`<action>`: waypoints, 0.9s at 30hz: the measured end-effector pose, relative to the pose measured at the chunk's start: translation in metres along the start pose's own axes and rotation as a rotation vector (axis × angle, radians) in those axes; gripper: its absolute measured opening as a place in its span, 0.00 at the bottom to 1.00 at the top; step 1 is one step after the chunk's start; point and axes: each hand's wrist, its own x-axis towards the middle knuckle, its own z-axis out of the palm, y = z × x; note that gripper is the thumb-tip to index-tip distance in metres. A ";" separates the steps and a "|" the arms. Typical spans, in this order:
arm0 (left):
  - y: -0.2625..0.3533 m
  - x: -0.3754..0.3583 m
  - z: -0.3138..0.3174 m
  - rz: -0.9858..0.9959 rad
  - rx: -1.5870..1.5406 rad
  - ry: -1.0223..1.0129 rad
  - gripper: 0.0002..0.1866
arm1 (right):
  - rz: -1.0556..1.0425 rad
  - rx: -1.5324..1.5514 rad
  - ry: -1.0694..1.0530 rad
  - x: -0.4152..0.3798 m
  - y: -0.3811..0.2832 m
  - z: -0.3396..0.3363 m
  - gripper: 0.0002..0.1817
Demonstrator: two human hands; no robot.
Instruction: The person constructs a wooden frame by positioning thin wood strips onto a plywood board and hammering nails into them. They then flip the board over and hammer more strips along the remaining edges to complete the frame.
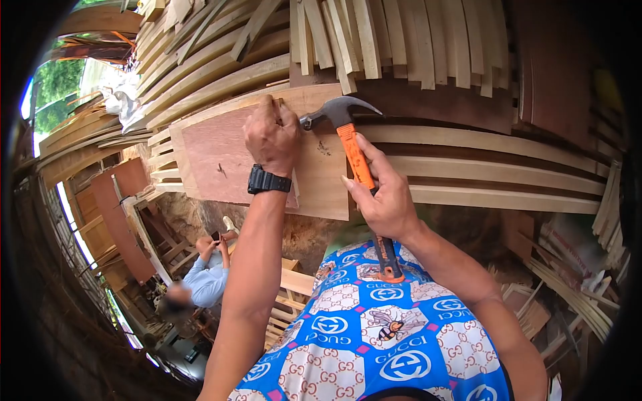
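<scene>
My right hand (pixel 388 190) is wrapped around the orange and black handle of a claw hammer (pixel 354 150). The hammer's dark head lies over the wooden panel, its striking face close beside my left fingers and its claw curving off to the right. My left hand (pixel 271 134), with a black watch on the wrist, is closed in a pinch on the panel near its upper edge. Whatever those fingers hold, if anything, is hidden. The panel has a reddish plywood sheet (pixel 210 157) on the left and a paler wood part (pixel 328 177) on the right.
Long wood strips (pixel 495 170) run under the panel to the right. Stacked strips (pixel 401 40) and boards (pixel 214 87) stand beyond it. At lower left, a person in a light blue shirt (pixel 204 281) sits. More scrap wood (pixel 568 301) lies at right.
</scene>
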 end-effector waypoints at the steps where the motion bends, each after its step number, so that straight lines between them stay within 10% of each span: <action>1: -0.002 0.000 0.002 0.004 0.002 0.009 0.15 | -0.003 -0.014 -0.005 0.001 0.001 -0.002 0.37; 27: 0.009 -0.001 0.007 -0.183 0.045 0.001 0.13 | 0.004 -0.005 0.006 -0.003 0.010 0.017 0.45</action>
